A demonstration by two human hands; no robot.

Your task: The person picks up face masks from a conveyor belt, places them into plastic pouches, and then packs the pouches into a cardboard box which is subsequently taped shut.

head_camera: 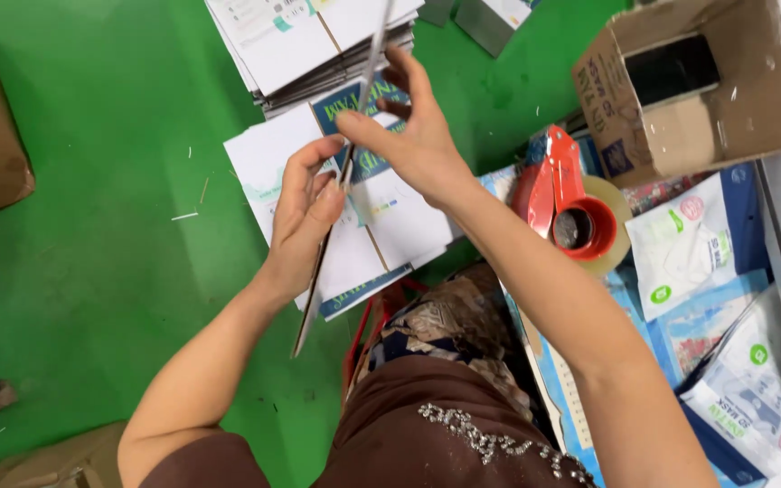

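Left hand: your left hand (305, 212) is on the lower half of the flat carton blank (341, 181), fingers clamped on its edge, thumb on the near side.
Right hand: your right hand (413, 136) pinches the same blank higher up, fingers together on it, thumb pressing the face.
Blank position: you hold it edge-on to the camera, tilted, in the air above the loose printed blanks (354, 226) lying on the green floor (92, 181).
Grip advice: my read is you want both thumbs kept close to the crease, so the panel bends along the line and not across the print.
Stack: more flat blanks (309, 45) are piled just beyond your hands.
Right side: red tape dispenser (571, 203) sits near your forearm, an open brown box (689, 86) behind it.
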